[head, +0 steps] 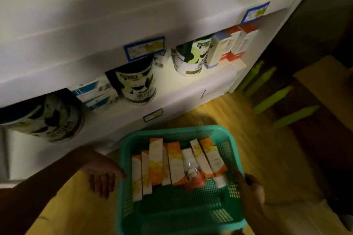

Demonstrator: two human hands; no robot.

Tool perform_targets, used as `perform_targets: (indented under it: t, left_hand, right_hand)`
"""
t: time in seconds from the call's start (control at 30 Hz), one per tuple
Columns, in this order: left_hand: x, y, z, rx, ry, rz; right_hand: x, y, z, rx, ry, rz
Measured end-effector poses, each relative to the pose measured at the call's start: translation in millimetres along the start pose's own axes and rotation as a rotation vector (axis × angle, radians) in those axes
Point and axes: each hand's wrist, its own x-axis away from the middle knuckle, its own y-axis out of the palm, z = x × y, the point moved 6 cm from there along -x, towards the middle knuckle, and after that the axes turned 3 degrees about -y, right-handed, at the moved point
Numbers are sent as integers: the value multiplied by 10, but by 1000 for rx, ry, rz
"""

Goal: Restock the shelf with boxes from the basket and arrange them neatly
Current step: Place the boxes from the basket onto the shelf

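Note:
A teal plastic basket [232,192] sits low in front of me, over the wooden floor. Inside it lie several long orange-and-white boxes [155,166] side by side, plus a tube-like item [191,171]. My right hand [248,185] grips the basket's right rim. Just left of the basket, my left hand [103,175] hangs with fingers spread and nothing in it. The white shelf [172,80] stands ahead, its lower level holding tins and boxes.
Several large tins [137,86] and blue-white boxes [95,93] stand on the lower shelf level, with red-white boxes [236,44] at its right end. Blue price labels [144,47] mark the shelf edges. Cardboard boxes [324,82] and green sticks [273,99] lie at right.

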Motion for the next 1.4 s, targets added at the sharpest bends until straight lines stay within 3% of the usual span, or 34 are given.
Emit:
perform_targets:
  t: [0.07, 0.17, 0.3, 0.37, 0.47, 0.57, 0.67, 0.8, 1.03, 1.23, 1.4]
  left_hand:
    - [48, 71, 79, -47, 50, -16]
    - [145, 61, 185, -28, 97, 95]
    - [287, 47, 434, 37, 177, 183]
    - [356, 2, 681, 114, 274, 290]
    - [382, -202, 967, 231, 462, 617]
    - [301, -308, 960, 248, 493, 799]
    - [246, -277, 945, 125, 464, 883]
    - [225, -134, 1048, 7, 375, 990]
    - [188, 77, 1286, 15, 258, 1018]
    - [170, -51, 1096, 135, 314, 906]
    - [599, -70, 1047, 198, 401, 815]
  right_hand:
    - [-35, -18, -24, 61, -1, 26]
    - [-56, -9, -149, 225, -68, 62]
    - [164, 102, -648, 360, -497, 159]
    - [298, 318, -950, 304, -573, 104]
    - [380, 836, -1149, 300, -571, -157]
    - [404, 1353, -1091, 445, -528, -414]
    - [466, 1598, -1101, 502, -458, -481]
    - [485, 1667, -1091, 476, -372, -450]
    - [634, 1673, -1041, 601, -370, -421]
    - [672, 1469, -1018, 387, -291, -387]
    - [719, 1009, -1365, 277, -272, -282]
